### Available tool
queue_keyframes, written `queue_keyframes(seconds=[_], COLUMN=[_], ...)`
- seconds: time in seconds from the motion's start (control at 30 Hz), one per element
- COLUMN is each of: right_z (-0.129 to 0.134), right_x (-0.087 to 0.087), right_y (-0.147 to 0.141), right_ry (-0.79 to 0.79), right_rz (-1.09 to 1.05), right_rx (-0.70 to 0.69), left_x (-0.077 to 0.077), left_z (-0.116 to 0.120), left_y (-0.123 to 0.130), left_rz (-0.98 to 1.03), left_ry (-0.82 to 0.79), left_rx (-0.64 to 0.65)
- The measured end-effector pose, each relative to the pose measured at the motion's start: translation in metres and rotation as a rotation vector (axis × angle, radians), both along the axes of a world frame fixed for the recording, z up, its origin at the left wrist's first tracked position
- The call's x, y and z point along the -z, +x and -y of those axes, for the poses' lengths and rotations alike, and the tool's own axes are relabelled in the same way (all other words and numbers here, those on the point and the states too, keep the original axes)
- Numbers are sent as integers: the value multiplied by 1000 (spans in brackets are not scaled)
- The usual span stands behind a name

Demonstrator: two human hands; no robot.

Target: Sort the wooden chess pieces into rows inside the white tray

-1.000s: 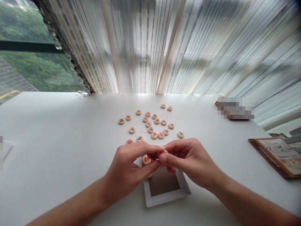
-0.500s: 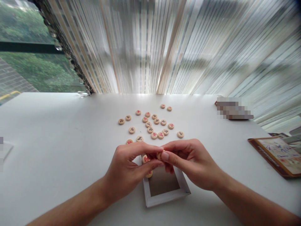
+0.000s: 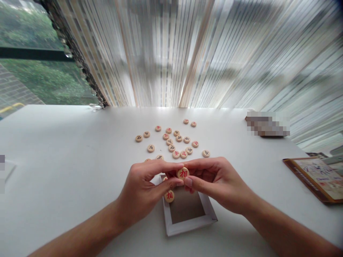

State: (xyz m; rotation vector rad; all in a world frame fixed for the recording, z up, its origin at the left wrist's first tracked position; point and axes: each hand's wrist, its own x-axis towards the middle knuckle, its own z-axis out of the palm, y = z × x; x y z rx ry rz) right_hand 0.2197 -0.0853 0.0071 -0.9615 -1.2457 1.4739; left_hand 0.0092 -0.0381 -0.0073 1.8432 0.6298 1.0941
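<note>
Between the fingertips of my left hand and my right hand is a round wooden Chinese chess piece, its red character facing me. Both hands pinch it, thumbs below and index fingers above. Under them lies a shallow white box with a brown bottom. Another red chess piece rests at the box's left side, and one more behind it is mostly covered by my left thumb.
Several chess pieces with red or black characters, among them a red one and a black one, lie scattered beyond the box on the white table. A brown-framed board lies at the right. A striped curtain hangs behind.
The piece in my fingers has turned so its red face now shows toward me. My left hand has shifted slightly, covering more of the rear piece in the box.
</note>
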Motion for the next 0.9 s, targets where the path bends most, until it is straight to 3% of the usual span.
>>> queue_keyframes(seconds=[0.27,0.63,0.9], right_z=[2,3,3], right_x=[9,16,17], right_y=[-1,2,4], right_ry=[216,535,545], right_rz=[116,353,413], right_rx=[187,281,259], left_x=[3,3,4], left_z=[2,2,0], left_y=[1,2,1], left_rz=[-3,88,47], left_ry=[16,-114,-100], left_rx=[-51,-42,-28])
